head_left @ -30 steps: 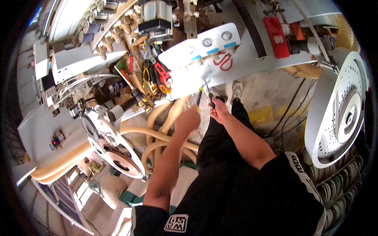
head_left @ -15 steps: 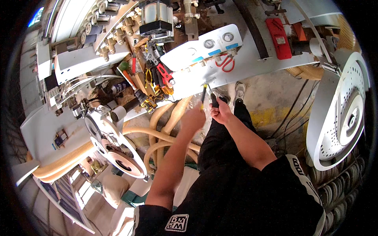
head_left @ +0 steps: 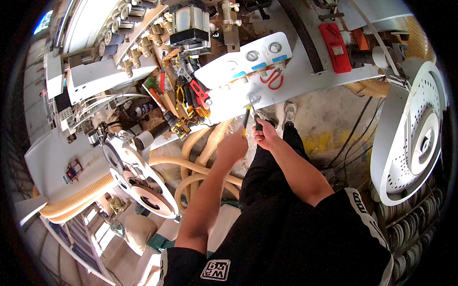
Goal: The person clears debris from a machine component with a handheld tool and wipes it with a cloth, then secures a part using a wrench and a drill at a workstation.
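- Here, the person stands over a white machine panel (head_left: 305, 83), both forearms reaching up from the lower edge of the view toward its near rim.
- The left hand (head_left: 233, 145) is closed in a fist around a yellow-handled tool (head_left: 245, 119), which points up at the panel's underside edge.
- The right hand (head_left: 265, 137) is wrapped around a dark-handled tool (head_left: 256, 123), just beside the yellow one; the two hands sit close together, nearly touching.
- Both tool tips meet a small metal fitting (head_left: 253, 101) at the panel's rim; how they engage it is too small to tell.
- On the panel lie red-handled scissors (head_left: 272, 78), and two round gauges (head_left: 263, 51) sit on a raised white housing behind them.
- To the left of the hands an open tool tray (head_left: 181, 102) holds a jumble of pliers and screwdrivers with red and yellow grips.
- Below the tray, pale corrugated hoses (head_left: 200, 157) curl down toward the floor, passing beside the left forearm.
- Far right stands a big white perforated disc (head_left: 410, 143), well apart from the hands.
- Lower left there is a smaller round reel (head_left: 138, 181) on the machine's side.
- The person's grey shoes (head_left: 288, 112) show on the concrete floor (head_left: 334, 124) just under the panel edge.
- A red flat box (head_left: 336, 40) rests on the upper right of the panel.
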A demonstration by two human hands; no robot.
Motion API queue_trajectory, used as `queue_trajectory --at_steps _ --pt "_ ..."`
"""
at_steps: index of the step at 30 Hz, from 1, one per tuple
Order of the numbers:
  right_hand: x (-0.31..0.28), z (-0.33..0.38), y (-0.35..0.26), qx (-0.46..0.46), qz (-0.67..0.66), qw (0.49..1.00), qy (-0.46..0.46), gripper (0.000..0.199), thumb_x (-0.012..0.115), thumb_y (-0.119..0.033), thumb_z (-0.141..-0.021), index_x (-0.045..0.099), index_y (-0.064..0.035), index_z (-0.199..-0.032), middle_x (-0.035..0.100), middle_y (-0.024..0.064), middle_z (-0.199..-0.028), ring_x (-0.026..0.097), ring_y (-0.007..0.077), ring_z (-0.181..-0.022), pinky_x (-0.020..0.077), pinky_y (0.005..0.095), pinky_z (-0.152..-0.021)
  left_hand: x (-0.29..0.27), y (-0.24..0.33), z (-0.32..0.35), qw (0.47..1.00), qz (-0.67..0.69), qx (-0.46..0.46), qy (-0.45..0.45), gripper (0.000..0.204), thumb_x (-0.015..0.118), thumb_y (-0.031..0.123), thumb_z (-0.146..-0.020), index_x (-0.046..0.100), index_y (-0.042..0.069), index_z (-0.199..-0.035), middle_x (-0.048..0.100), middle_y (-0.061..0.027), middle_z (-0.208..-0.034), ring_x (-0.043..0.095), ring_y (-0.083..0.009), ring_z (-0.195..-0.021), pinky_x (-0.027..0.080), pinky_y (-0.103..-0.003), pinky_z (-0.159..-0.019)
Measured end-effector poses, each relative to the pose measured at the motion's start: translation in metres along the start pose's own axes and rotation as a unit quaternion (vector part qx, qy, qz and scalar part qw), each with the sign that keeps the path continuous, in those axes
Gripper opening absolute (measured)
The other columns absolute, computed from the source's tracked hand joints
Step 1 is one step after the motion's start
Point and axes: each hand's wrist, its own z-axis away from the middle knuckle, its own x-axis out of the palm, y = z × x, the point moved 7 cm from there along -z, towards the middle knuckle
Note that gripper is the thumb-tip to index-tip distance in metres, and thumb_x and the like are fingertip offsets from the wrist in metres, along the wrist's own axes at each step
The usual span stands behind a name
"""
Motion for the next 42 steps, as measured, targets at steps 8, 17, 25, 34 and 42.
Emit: queue_trajectory --at_steps 8,17,25,34,42 --pt "0.0 0.001 0.002 -0.012 0.063 0.998 0.003 0.035 0.048 -0.04 -0.106 0.049 -0.0065 -0.096 0.049 0.0002 -0.078 0.041 0.0056 -0.052 0.0262 0.0215 -0.04 -0.003 -0.012 -0.024 0.999 0.04 0.005 0.026 0.047 0.044 0.031 -0.098 0.053 0.016 -0.142 0.07 -0.0262 -0.103 0.068 -0.0438 -0.096 0.053 -0.055 -0.086" --pt "-0.005 0.013 -0.002 -0.001 0.032 0.999 0.028 0.026 0.059 -0.032 -0.102 0.049 -0.0125 -0.116 0.053 0.0025 -0.088 0.039 0.0057 -0.052 0.0226 0.0215 -0.039 0.014 -0.02 -0.024 0.998 0.054 -0.027 0.002 0.039 0.044 0.027 -0.095 0.056 0.015 -0.13 0.071 -0.0254 -0.099 0.068 -0.0448 -0.094 0.053 -0.056 -0.082" --pt "-0.024 0.004 -0.012 -0.029 0.085 0.993 0.08 0.027 0.052 -0.04 -0.105 0.051 -0.0138 -0.111 0.054 0.0021 -0.082 0.043 0.0072 -0.054 0.0259 0.0207 -0.039 0.017 -0.009 0.014 0.999 0.045 0.003 -0.025 0.051 0.042 0.03 -0.097 0.049 0.018 -0.146 0.071 -0.0255 -0.105 0.068 -0.0442 -0.098 0.053 -0.055 -0.087" --pt "-0.019 0.003 -0.013 -0.028 0.117 0.991 0.057 0.032 0.055 -0.043 -0.103 0.051 -0.0118 -0.097 0.051 -0.0002 -0.073 0.039 0.0066 -0.05 0.0229 0.0214 -0.039 0.007 -0.013 -0.015 0.996 0.05 0.066 -0.022 0.049 0.042 0.027 -0.095 0.053 0.008 -0.139 0.069 -0.028 -0.109 0.066 -0.0438 -0.103 0.051 -0.053 -0.09" --pt "-0.019 0.007 -0.019 -0.075 0.205 0.973 0.071 0.036 0.062 -0.041 -0.099 0.053 -0.0068 -0.092 0.054 0.0016 -0.076 0.04 0.0063 -0.049 0.0255 0.0228 -0.037 -0.007 -0.018 -0.043 0.958 0.264 -0.067 -0.091 0.039 0.044 0.012 -0.095 0.06 0.011 -0.13 0.051 -0.0094 -0.056 0.047 -0.0198 -0.037 0.038 -0.036 -0.035"
